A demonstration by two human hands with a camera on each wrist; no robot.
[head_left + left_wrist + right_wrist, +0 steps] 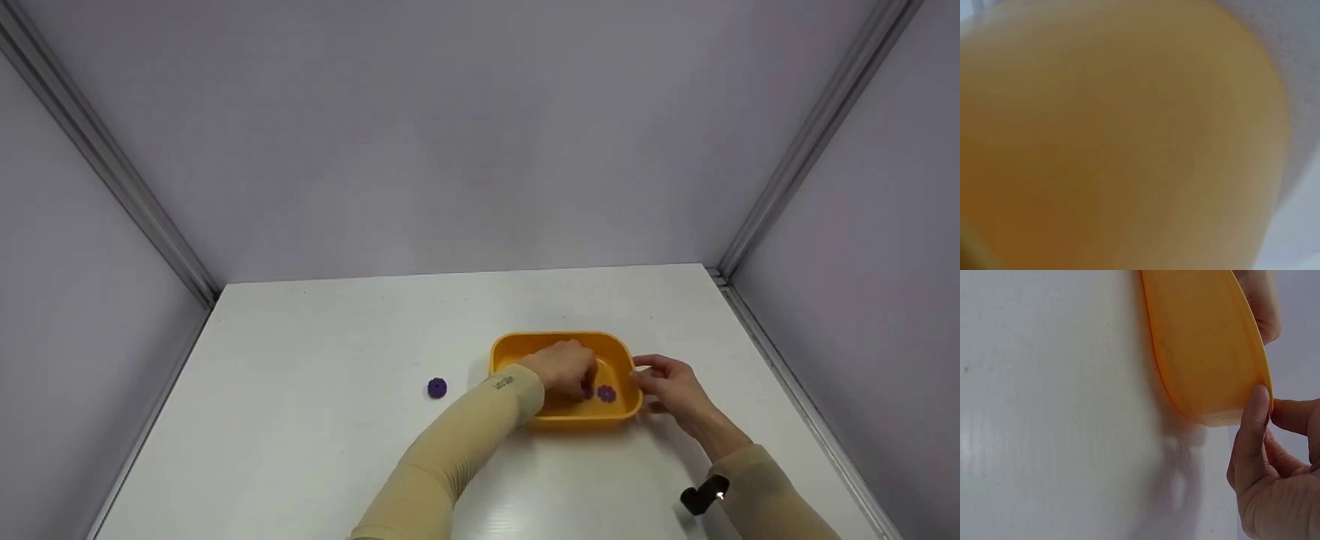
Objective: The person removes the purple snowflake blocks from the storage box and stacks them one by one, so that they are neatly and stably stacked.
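An orange bowl (564, 422) stands on the white table (337, 420). My left hand (583, 384) reaches down into it, fingers curled onto a small purple piece (587, 392). A second purple piece (607, 394) lies on the bowl's floor just to the right. My right hand (641, 381) pinches the bowl's right rim between thumb and fingers. The right wrist view shows that hand (1268, 410) with a fingertip on the corner of the bowl (1202, 343). A blur of the orange bowl (1117, 140) fills the left wrist view.
A third purple piece (437, 388) lies on the table, left of the bowl. Pale walls with metal corner posts (814, 135) close in the back and both sides. A black camera (703, 498) sits on my right wrist.
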